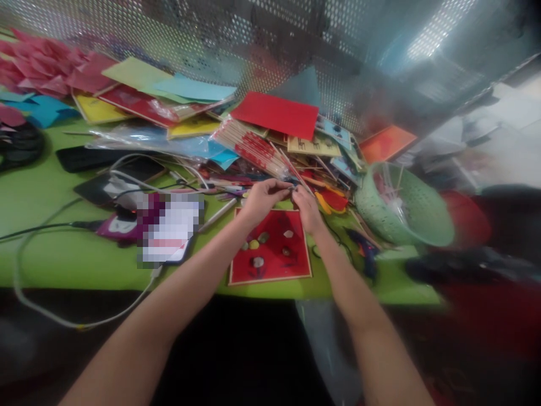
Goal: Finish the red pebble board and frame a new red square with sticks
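Red board, lower centre: best kept flat, wrists clear. Left hand and right hand, frame centre, at its upper edge; fingertips of both appear pinched on small dark piece, identity unclear; light grip advised. Count: 1 board, 2 hands, 6 pebbles visible, 1 piece.

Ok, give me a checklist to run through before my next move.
1. Red panel flat on green table: ok.
2. Pebble-like pieces inside the panel's border: ok.
3. Pieces stuck down: cannot tell.
4. Left hand and right hand together at panel's far edge: ok.
5. What sits between the fingertips: cannot tell, too small.
6. White cable clear of the table's front edge: not ok, loops past it.
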The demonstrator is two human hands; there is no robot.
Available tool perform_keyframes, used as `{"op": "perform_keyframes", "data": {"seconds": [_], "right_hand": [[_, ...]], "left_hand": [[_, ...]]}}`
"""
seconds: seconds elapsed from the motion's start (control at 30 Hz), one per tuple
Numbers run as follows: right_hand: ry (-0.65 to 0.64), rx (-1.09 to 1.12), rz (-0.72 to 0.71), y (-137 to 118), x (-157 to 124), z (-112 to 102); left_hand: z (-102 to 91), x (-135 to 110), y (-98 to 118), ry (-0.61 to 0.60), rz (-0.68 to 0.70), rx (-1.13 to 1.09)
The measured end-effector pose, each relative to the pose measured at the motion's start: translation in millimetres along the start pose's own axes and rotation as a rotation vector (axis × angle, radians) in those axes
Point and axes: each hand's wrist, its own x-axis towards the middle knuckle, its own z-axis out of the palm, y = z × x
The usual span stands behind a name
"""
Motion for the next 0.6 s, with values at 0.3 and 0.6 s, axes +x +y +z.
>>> {"op": "perform_keyframes", "data": {"seconds": [0.3, 0.6], "right_hand": [[0.017, -0.051, -0.043, 1.2, 1.4, 1.0], [-0.008, 0.031, 0.017, 3.4, 1.9, 2.2]], "left_hand": [[-2.1, 0.8, -1.8, -0.02, 0.022, 0.081], [-0.9, 0.1, -2.0, -0.006, -0.022, -0.024]]}}
